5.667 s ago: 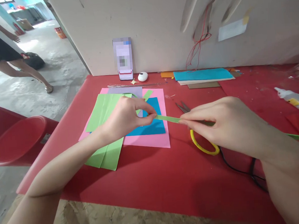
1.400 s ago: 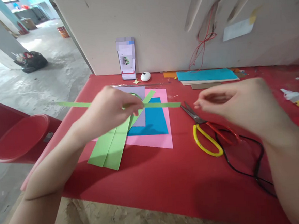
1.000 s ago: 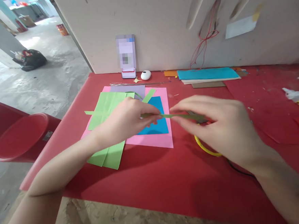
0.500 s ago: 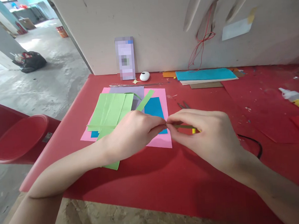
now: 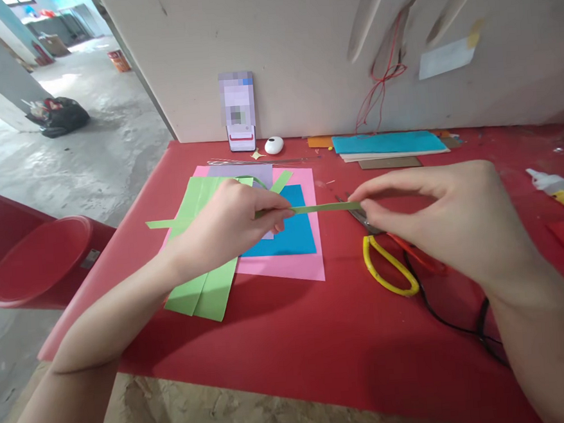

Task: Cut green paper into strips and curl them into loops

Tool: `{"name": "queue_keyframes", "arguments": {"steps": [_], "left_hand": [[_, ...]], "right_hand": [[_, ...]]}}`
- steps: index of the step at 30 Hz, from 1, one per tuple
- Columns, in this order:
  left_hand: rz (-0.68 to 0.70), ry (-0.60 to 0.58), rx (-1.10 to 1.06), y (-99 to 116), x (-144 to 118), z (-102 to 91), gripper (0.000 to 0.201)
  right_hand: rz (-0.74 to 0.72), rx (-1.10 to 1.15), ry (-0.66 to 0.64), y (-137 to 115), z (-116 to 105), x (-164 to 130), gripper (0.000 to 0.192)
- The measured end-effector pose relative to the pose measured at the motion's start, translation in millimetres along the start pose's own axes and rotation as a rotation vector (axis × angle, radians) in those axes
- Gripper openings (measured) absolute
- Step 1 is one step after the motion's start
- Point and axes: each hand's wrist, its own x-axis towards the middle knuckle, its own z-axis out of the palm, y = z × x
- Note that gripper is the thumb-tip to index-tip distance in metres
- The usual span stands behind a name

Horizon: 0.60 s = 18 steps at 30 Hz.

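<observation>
At the centre of the frame, the left hand (image 5: 225,225) and right hand (image 5: 449,216) each pinch a narrow green paper strip (image 5: 323,208) between thumb and fingertips, stretched level above the pink sheet (image 5: 286,269), near the scissors (image 5: 387,265).

A craft workshop: coloured paper sheets (image 5: 387,142), scissors (image 5: 386,256), bare concrete floor (image 5: 65,156).

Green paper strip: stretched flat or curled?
Stretched flat: the green strip runs straight between left hand and right hand pinches.
</observation>
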Motion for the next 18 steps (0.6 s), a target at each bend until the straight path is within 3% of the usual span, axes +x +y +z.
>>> {"name": "queue_keyframes", "arguments": {"steps": [5, 13, 18], "left_hand": [[0.086, -0.009, 0.053, 5.9, -3.3, 10.4, 0.020], [0.289, 0.076, 0.157, 12.9, -12.7, 21.4, 0.029], [0.305, 0.103, 0.241, 14.8, -17.4, 24.9, 0.032]], "right_hand": [[-0.212, -0.068, 0.004, -18.0, 13.8, -10.8, 0.010], [-0.163, -0.081, 0.007, -27.1, 21.0, -21.0, 0.011], [-0.174, -0.104, -0.058, -28.5, 18.8, -21.1, 0.016]]}}
